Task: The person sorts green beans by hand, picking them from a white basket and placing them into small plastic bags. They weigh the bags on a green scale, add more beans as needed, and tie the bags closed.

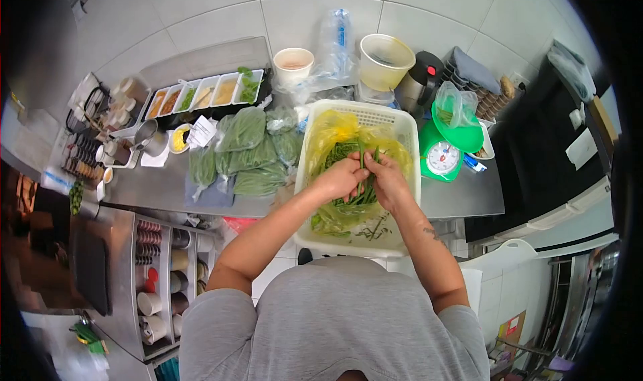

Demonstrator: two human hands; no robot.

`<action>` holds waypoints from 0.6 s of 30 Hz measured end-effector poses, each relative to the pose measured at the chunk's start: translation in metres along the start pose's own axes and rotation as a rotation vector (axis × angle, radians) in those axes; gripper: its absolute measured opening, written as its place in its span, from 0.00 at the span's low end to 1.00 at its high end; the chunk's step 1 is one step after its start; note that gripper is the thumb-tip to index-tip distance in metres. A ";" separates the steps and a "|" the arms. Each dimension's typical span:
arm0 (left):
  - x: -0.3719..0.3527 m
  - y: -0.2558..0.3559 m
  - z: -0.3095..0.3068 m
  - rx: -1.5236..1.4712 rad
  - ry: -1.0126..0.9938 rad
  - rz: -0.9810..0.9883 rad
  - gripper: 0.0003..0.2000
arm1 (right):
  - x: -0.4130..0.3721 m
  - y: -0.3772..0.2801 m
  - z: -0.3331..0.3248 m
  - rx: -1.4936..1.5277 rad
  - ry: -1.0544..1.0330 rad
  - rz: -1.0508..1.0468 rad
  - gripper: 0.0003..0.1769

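Observation:
A white perforated plastic basket (413,210) stands in front of me, lined with an open yellow plastic bag (333,128). Inside the bag lies a heap of thin green beans (339,155). My left hand (340,179) is closed, its fingertips pinching green beans over the heap. Close against it, my right hand (390,178) grips the same few beans, which stick up between the fingers. How many beans each hand holds is hidden. Short dark bean ends (375,232) are scattered at the basket's near end.
Bagged green vegetables (244,155) are piled left of the basket. A green dial scale (442,159) stands close on its right. Behind are a lidded tub (386,61), a white tub (293,63) and a thermos jug (420,80). Topping trays (201,94) sit further left.

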State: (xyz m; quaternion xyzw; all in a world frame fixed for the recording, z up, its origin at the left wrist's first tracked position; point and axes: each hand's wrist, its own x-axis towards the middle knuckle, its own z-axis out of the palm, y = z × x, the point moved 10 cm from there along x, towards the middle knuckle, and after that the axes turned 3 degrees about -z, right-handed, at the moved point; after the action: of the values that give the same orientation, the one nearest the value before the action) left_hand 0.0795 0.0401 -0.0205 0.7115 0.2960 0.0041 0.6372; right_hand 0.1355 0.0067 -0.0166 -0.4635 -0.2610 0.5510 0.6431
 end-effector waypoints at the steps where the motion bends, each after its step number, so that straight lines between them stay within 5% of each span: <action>1: 0.001 -0.003 0.004 -0.006 0.015 0.006 0.10 | 0.000 0.002 0.002 -0.015 -0.024 0.015 0.11; 8: -0.018 -0.011 0.016 0.060 -0.060 -0.174 0.13 | -0.004 -0.002 0.003 -0.198 0.020 0.012 0.12; 12: -0.032 0.029 -0.029 0.743 0.236 0.238 0.11 | 0.002 -0.015 -0.003 -0.496 0.009 -0.127 0.14; 15: -0.078 0.089 -0.064 0.680 0.570 0.664 0.10 | 0.000 -0.026 0.000 -0.696 -0.034 -0.125 0.17; 18: -0.063 0.082 -0.048 0.858 0.330 0.673 0.06 | -0.003 -0.037 0.007 -0.872 -0.086 -0.155 0.20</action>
State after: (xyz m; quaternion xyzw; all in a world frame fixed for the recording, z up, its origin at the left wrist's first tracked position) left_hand 0.0436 0.0554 0.0866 0.9516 0.1237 0.1977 0.2002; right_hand 0.1459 0.0069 0.0192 -0.6470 -0.5296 0.3584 0.4153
